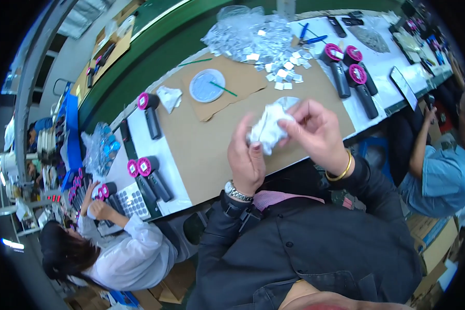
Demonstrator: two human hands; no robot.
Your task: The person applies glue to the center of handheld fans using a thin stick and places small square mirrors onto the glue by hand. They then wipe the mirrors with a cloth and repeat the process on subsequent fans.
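Note:
Above the brown cardboard sheet [191,155] on the bench, both my hands hold a crumpled white cloth [267,126]. My left hand [245,157], with a metal watch at its wrist, curls around the cloth's near left side. My right hand [318,132], with a gold bangle, pinches its right side between thumb and fingers. A pale grey rounded edge [288,101] shows behind the cloth; what it belongs to is hidden. Beyond my hands sits a round white dish [207,86] with a green stick [223,89] lying across it. A second white cloth [169,98] lies left of the dish.
Small square pieces [287,70] spill from a heap of clear plastic packets [248,33] at the back. Black-handled devices with pink round heads stand right [356,77] and left [149,108]. Blue-handled pliers [312,39] lie behind. Co-workers sit left [129,253] and right [434,181].

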